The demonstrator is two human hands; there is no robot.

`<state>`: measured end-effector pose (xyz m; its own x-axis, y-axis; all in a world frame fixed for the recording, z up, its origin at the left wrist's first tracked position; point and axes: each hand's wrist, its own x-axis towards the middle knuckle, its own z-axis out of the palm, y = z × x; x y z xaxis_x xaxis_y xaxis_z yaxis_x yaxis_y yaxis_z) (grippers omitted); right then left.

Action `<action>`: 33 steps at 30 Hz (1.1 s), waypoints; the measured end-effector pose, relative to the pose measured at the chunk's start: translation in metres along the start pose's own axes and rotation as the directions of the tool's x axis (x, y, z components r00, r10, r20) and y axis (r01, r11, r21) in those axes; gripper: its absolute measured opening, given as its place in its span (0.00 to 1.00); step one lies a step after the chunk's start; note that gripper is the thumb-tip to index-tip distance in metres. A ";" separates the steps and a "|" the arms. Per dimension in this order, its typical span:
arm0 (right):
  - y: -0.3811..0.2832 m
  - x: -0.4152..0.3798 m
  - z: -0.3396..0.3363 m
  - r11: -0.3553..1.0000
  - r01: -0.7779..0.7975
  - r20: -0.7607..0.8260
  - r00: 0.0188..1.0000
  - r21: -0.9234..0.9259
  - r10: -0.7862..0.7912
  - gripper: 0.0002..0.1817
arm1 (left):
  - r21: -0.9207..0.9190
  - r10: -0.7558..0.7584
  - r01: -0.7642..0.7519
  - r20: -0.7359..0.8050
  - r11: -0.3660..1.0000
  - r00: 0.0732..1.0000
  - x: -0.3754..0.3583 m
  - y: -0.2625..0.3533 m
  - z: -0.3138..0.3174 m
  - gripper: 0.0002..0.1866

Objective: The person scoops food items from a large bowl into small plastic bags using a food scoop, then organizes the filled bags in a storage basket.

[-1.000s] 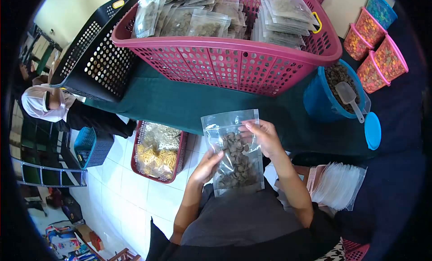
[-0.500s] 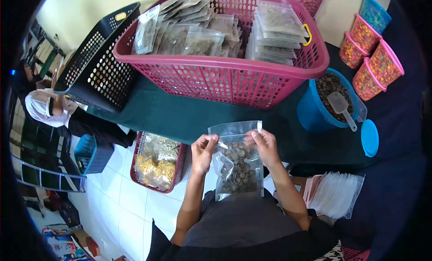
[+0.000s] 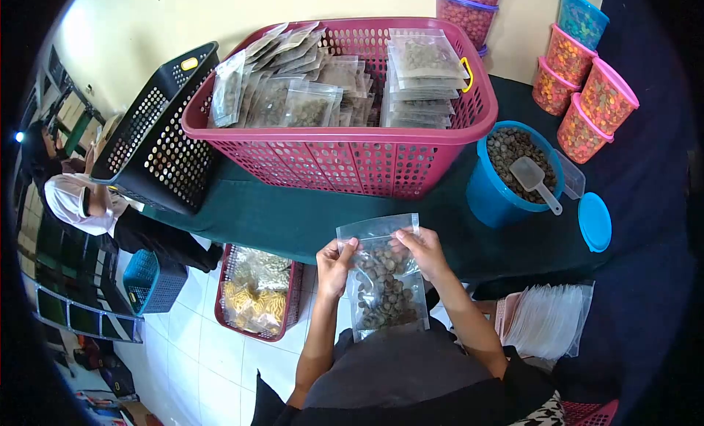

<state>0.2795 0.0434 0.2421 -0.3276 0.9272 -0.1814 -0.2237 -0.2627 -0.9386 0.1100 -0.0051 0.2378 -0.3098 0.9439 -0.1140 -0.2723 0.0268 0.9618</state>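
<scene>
Between my two hands hangs a clear plastic zip pouch (image 3: pixel 387 294), its lower part filled with small brown disc-shaped pieces. My left hand (image 3: pixel 334 267) pinches the pouch's left edge near the top, thumb in front. On the opposite edge, my right hand (image 3: pixel 424 253) grips it at about the same height, some fingers behind the plastic. Beyond my right hand, a blue bucket (image 3: pixel 490 198) on the table holds similar brown pieces, with a clear scoop (image 3: pixel 529 175) lying on top of them.
A large pink basket (image 3: pixel 330 151) of filled pouches stands on the green-covered table (image 3: pixel 257 213), beside a black basket (image 3: pixel 172 151). Colourful tubs (image 3: pixel 576 88) are stacked at right. A blue lid (image 3: pixel 595 222), flat empty bags (image 3: pixel 546 319), a floor basket (image 3: pixel 293 308) and a person (image 3: pixel 84 198) also show.
My view has tilted, so the table and baskets appear lower and further left. Both hands keep their hold on the pouch, which sits slightly lower in view.
</scene>
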 end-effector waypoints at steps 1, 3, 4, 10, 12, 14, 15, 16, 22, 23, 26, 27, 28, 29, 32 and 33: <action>0.002 0.000 0.001 1.000 0.025 0.000 1.000 -0.018 -0.025 0.11 | 0.014 0.044 -0.044 0.002 0.999 0.999 -0.001 0.000 -0.001 0.09; 0.010 0.000 0.007 0.997 0.072 -0.007 0.997 -0.022 -0.072 0.11 | 0.010 0.055 -0.054 -0.020 0.998 0.998 -0.005 0.001 -0.003 0.09; 0.014 0.000 0.010 0.993 0.118 -0.018 0.993 -0.030 -0.118 0.11 | 0.003 0.062 -0.062 -0.039 0.998 0.997 -0.006 0.002 -0.005 0.09; 0.007 0.000 0.016 0.992 -0.126 0.132 0.983 -0.017 0.127 0.10 | 0.039 -0.134 0.131 0.071 0.991 0.988 -0.020 0.013 -0.028 0.14; 0.004 0.005 0.012 0.987 -0.162 0.192 0.968 -0.013 0.162 0.10 | 0.074 -0.186 0.174 0.192 0.982 0.964 -0.021 0.002 -0.038 0.30; 0.003 0.009 0.008 0.971 -0.238 0.294 0.927 -0.019 0.233 0.10 | -0.458 -0.181 0.473 0.547 0.753 0.817 -0.027 -0.005 -0.038 0.43; -0.001 0.008 0.010 0.969 -0.246 0.258 0.935 -0.017 0.242 0.10 | -0.568 -0.235 0.601 0.587 0.562 0.775 -0.033 -0.008 -0.037 0.49; -0.001 0.007 0.011 0.970 -0.243 0.256 0.937 -0.015 0.239 0.10 | -0.716 0.026 0.684 0.694 0.139 0.720 -0.032 -0.042 -0.048 0.50; 0.022 -0.008 0.001 0.926 -0.170 -0.037 0.980 0.336 0.194 0.10 | -0.705 -0.253 0.590 0.533 0.393 0.807 -0.054 -0.076 -0.042 0.47; 0.020 -0.016 0.004 0.906 -0.157 -0.068 0.978 0.392 0.198 0.08 | -0.727 -0.186 0.562 0.536 0.395 0.823 -0.053 -0.070 -0.042 0.48; 0.024 -0.037 0.007 0.867 -0.156 -0.040 0.979 0.474 0.199 0.08 | -0.791 0.021 0.475 0.522 0.387 0.853 -0.046 -0.039 -0.043 0.48; 0.025 -0.043 0.007 0.875 -0.174 -0.011 0.980 0.452 0.200 0.09 | -0.811 0.088 0.447 0.512 0.379 0.855 -0.044 -0.027 -0.044 0.49; 0.026 -0.049 0.006 0.875 -0.175 -0.013 0.979 0.451 0.202 0.09 | -0.829 0.150 0.421 0.500 0.368 0.853 -0.043 -0.014 -0.045 0.49; 0.027 -0.055 0.005 0.906 -0.243 0.042 0.969 0.346 0.244 0.09 | -0.846 0.210 0.397 0.486 0.355 0.848 -0.042 -0.003 -0.045 0.49; 0.027 -0.070 -0.002 0.922 -0.326 0.141 0.943 0.209 0.301 0.10 | -0.848 0.309 0.380 0.497 0.368 0.811 -0.039 0.012 -0.048 0.49; 0.021 -0.074 -0.003 0.951 -0.308 0.170 0.939 0.025 0.300 0.10 | -0.812 0.233 0.331 0.482 0.480 0.845 -0.036 0.007 -0.054 0.48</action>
<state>0.3020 -0.0295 0.2352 -0.5303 0.7464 -0.4021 -0.1350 -0.5426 -0.8291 0.0704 -0.0569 0.2356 0.1141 0.9621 0.2475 -0.9733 0.0583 0.2220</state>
